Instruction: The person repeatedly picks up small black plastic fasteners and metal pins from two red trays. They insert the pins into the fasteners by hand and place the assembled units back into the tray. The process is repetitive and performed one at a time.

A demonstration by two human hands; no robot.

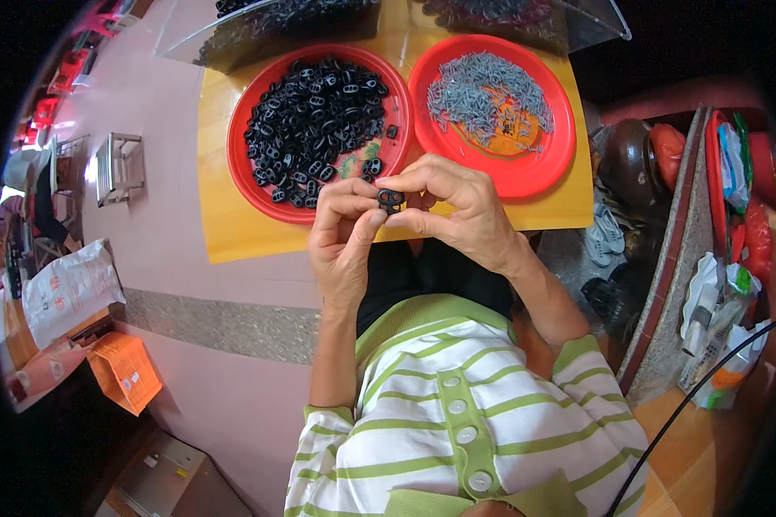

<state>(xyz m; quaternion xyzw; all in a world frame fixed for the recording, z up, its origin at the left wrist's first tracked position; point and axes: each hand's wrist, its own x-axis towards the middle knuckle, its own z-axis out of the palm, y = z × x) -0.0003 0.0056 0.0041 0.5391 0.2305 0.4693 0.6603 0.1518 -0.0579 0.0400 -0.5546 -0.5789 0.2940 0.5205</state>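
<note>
Close above the near edge of the yellow table, both hands meet at a small black two-hole cord lock (391, 200). My left hand (341, 228) pinches it from the left between thumb and fingers. From the right, the thumb and forefinger of my right hand (461, 207) close on the same piece. Whether a smaller part sits between the fingertips is hidden. Just beyond my hands, a red plate (238, 142) holds a heap of similar black pieces (315, 112). To its right, another red plate (565, 142) carries many thin grey metal pieces (483, 86), too small to name surely.
Clear plastic bins (263, 39) with dark parts stand at the table's far edge. The yellow tabletop (267, 237) lies under both plates. A metal stool (119, 168) stands on the floor to the left. Right, a low wall (664, 258) borders jars, shoes and bags. A black cable (690, 401) crosses the lower right.
</note>
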